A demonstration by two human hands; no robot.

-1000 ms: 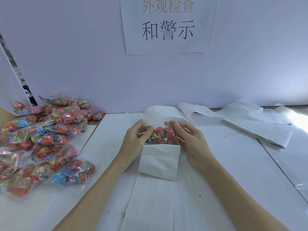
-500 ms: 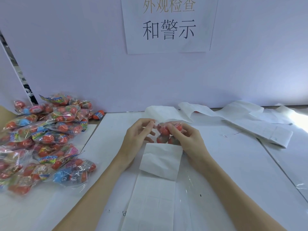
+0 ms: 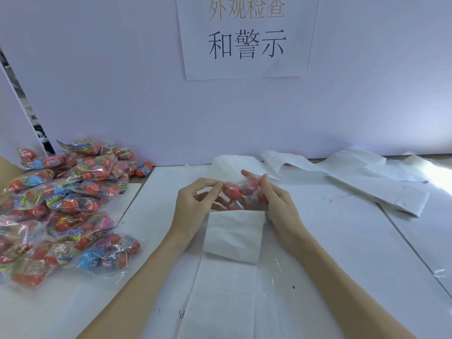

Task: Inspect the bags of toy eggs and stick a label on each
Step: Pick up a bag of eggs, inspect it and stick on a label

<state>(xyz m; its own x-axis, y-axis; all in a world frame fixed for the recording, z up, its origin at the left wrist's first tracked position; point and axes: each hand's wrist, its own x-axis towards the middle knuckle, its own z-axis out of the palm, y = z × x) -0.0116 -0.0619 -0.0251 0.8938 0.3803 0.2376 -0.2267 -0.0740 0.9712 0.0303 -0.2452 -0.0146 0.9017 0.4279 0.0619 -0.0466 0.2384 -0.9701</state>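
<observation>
A clear bag of red toy eggs (image 3: 241, 192) is held just above the white table (image 3: 342, 241), in front of me at the centre. My right hand (image 3: 278, 204) grips its right side, fingers curled over the top. My left hand (image 3: 195, 204) pinches the bag's left edge between thumb and forefinger. A folded white label strip (image 3: 232, 241) lies directly below the bag and runs toward me. The bag's contents are blurred and partly hidden by my fingers.
A large pile of bagged toy eggs (image 3: 61, 204) covers the left side of the table. Crumpled white backing strips (image 3: 367, 182) trail along the back right. A white partition with a printed sign (image 3: 247, 37) stands behind the table.
The bag has been turned between my hands and lifted a little. My left hand's fingers moved from holding the bag's side to a pinch at its left edge.
</observation>
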